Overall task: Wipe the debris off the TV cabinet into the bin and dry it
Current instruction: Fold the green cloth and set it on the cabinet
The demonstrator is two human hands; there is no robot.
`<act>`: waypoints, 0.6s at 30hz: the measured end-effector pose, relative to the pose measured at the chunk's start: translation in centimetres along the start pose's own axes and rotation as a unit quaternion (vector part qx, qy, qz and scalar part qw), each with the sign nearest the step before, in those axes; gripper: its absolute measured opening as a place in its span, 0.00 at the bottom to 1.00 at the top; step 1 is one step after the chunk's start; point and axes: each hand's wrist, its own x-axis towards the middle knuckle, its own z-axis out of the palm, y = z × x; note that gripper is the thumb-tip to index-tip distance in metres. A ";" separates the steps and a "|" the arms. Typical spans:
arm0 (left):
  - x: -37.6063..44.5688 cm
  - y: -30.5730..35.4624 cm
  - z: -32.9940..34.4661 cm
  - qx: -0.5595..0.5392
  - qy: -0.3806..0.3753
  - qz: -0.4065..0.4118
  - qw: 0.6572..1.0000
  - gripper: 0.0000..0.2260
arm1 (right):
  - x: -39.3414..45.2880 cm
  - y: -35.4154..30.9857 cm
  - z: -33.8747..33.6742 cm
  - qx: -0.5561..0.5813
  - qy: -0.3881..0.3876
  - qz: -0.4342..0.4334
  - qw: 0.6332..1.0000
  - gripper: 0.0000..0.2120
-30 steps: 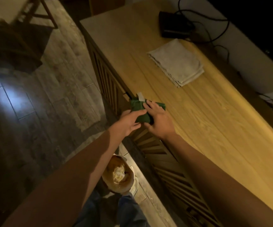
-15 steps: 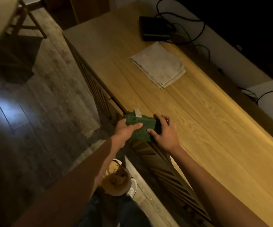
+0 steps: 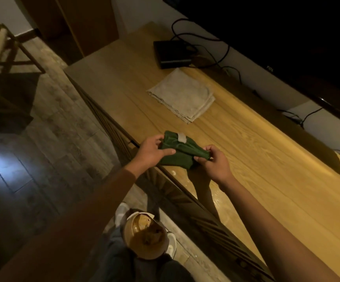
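A dark green cloth (image 3: 178, 152) with a white tag is bunched up just above the front edge of the wooden TV cabinet (image 3: 267, 169). My left hand (image 3: 152, 152) grips its left end and my right hand (image 3: 214, 161) pinches its right end. A folded beige cloth (image 3: 182, 94) lies flat farther back on the cabinet top. On the floor below, between my feet, stands a round brown bin (image 3: 144, 236) with some debris inside. A small pale speck (image 3: 173, 172) and a wet sheen show on the cabinet top near the front edge.
A black box (image 3: 172, 53) with cables sits at the cabinet's far end, under the dark TV (image 3: 287, 37). A wooden chair (image 3: 4, 51) stands on the plank floor at the left. The cabinet front is slatted.
Both hands have lifted the green cloth off the cabinet edge and drawn it out between them. The view has shifted, so the bin sits lower and more central.
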 end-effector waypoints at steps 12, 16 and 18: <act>10.3 1.7 -9.0 0.034 -0.036 -0.044 0.998 0.21 | 5.6 -5.4 5.8 0.122 0.053 0.100 0.986 0.11; 10.9 2.3 -10.1 0.023 -0.100 -0.053 0.993 0.21 | 6.1 -5.6 7.5 0.086 0.080 0.093 0.989 0.06; 10.0 2.2 -9.6 0.015 -0.158 -0.063 0.985 0.22 | 4.9 -4.8 7.5 0.068 0.118 0.087 0.987 0.04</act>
